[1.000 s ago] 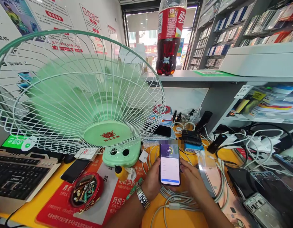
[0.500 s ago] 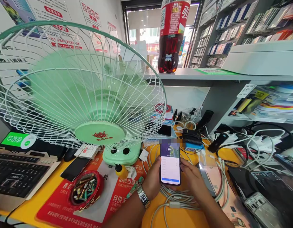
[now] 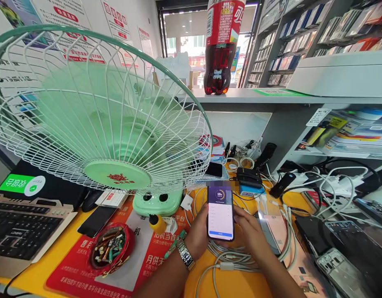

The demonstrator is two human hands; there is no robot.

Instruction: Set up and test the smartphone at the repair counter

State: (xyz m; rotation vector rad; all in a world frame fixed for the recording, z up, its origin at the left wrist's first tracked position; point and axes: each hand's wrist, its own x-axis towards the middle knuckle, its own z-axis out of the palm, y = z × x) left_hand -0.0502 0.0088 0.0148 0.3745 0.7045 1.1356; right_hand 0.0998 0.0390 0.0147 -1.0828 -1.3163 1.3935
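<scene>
A smartphone point(image 3: 220, 217) is held upright between my two hands, above the yellow desk. Its lit screen shows a dark top with a ring reading about 48, a pale list below and a blue bar at the bottom. My left hand point(image 3: 198, 234), with a metal watch point(image 3: 185, 255) on the wrist, is closed around the phone's left edge. My right hand point(image 3: 248, 227) grips the right edge, its thumb beside the screen. The fingers behind the phone are hidden. Under the hands lies a coiled grey cable point(image 3: 230, 265).
A green fan point(image 3: 116, 174) looms at the left, over a keyboard point(image 3: 20, 231) and a red bowl of cigarette butts point(image 3: 112, 248). A yellow bottle point(image 3: 156, 223) stands near my left wrist. Cables point(image 3: 290, 236) and phone parts point(image 3: 340, 269) crowd the right. A cola bottle point(image 3: 220, 49) stands on the shelf.
The fan's head has turned slightly to the left. My view has shifted a little; both hands still hold the phone, and its screen looks the same.
</scene>
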